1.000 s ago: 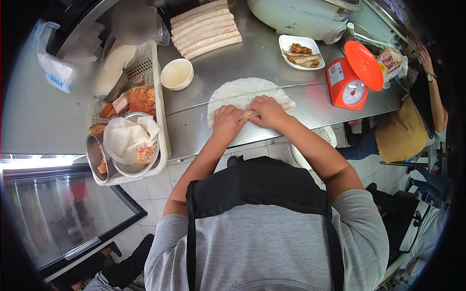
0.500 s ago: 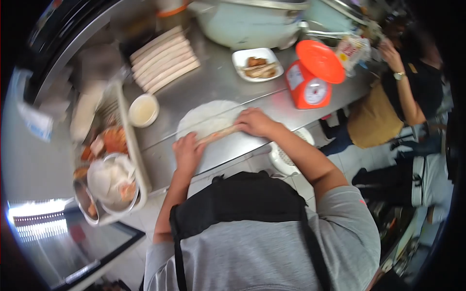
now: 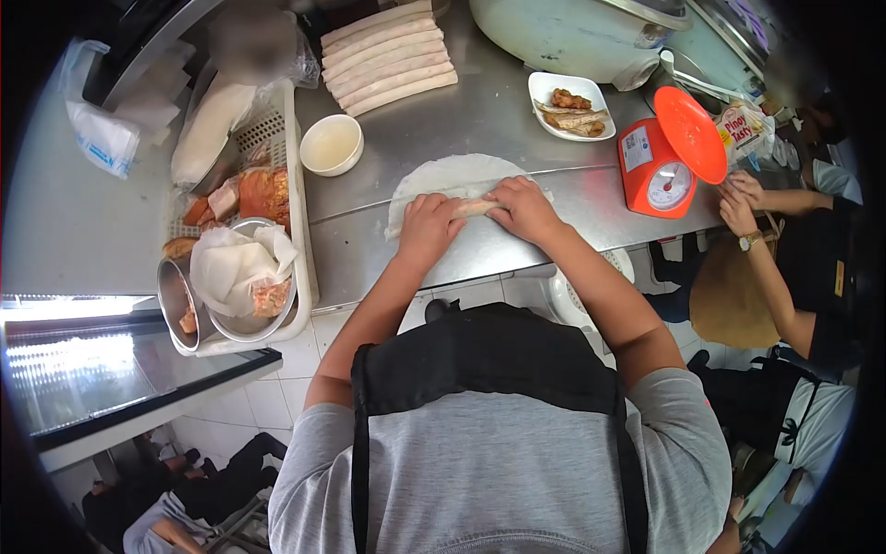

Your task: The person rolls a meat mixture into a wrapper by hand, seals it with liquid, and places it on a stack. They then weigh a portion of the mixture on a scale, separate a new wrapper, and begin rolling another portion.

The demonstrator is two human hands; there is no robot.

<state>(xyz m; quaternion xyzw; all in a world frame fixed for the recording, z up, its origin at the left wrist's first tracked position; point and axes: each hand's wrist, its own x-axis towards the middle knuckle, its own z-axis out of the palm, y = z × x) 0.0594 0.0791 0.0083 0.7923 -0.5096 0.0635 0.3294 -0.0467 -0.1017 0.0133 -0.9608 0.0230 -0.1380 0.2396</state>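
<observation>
A thin round spring roll wrapper [image 3: 448, 175] lies flat on the steel table. Along its near part runs a partly wrapped spring roll [image 3: 474, 207] with pale filling showing through. My left hand [image 3: 428, 227] is curled over the roll's left end, while my right hand [image 3: 526, 212] grips its right end, thumb on the near side. Both hands press close together on the roll, hiding its ends. Beyond them, several finished rolls [image 3: 388, 55] sit side by side in a row. A small bowl of pale liquid [image 3: 332, 145] stands to the left of the wrapper.
On the left, a plastic crate [image 3: 300, 175] holds meat pieces and a metal bowl [image 3: 247, 336] with wrappers and filling. A white dish of fried food [image 3: 602, 92], an orange scale [image 3: 646, 164] and a large greenish tub [image 3: 554, 42] stand right. A co-worker [image 3: 784, 258] is beyond the scale.
My hands have come closer together on the roll, and less of its filling shows. The whole view has shifted, with the table things appearing farther right and the picture sharper.
</observation>
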